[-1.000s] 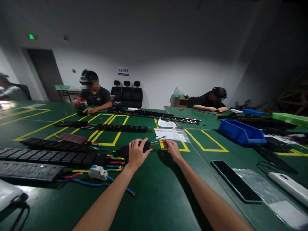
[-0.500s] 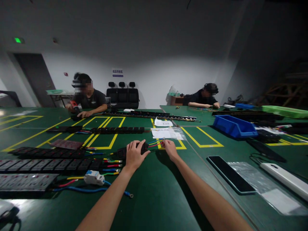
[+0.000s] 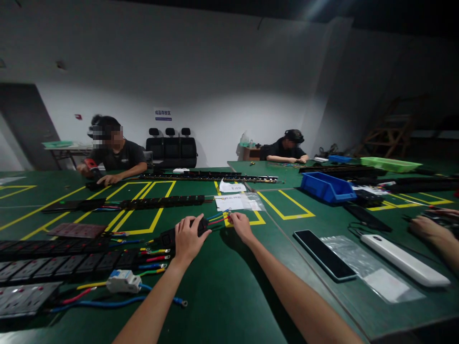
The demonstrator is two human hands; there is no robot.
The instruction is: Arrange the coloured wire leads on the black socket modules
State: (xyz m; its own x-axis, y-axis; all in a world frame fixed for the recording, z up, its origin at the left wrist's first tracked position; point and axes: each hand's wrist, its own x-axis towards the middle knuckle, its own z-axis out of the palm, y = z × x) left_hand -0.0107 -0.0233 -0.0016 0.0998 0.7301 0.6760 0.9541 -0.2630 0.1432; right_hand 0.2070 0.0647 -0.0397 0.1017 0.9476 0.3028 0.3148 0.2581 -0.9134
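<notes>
My left hand (image 3: 189, 237) is closed over a black socket block (image 3: 167, 239) lying on the green table, gripping it from above. From the block's right end run thin blue, yellow and red wires (image 3: 216, 220) with ring terminals. At their far ends my right hand (image 3: 241, 226) pinches the wires, its fingertips partly hidden. Left of my hands lie long black socket strips (image 3: 71, 268) with coloured wire leads. A small white circuit breaker (image 3: 124, 282) with yellow and blue wires sits near my left forearm.
A phone (image 3: 324, 255), a plastic bag (image 3: 382, 285) and a white power bank (image 3: 404, 260) lie to the right. Beyond them stands a blue bin (image 3: 327, 187). Paper labels (image 3: 238, 202) lie ahead. Two people work across the table; another person's hand (image 3: 435, 234) shows at right.
The view has swung to the right, bringing another person's hand in at the right edge. Both my hands keep their hold on the block and the wires.
</notes>
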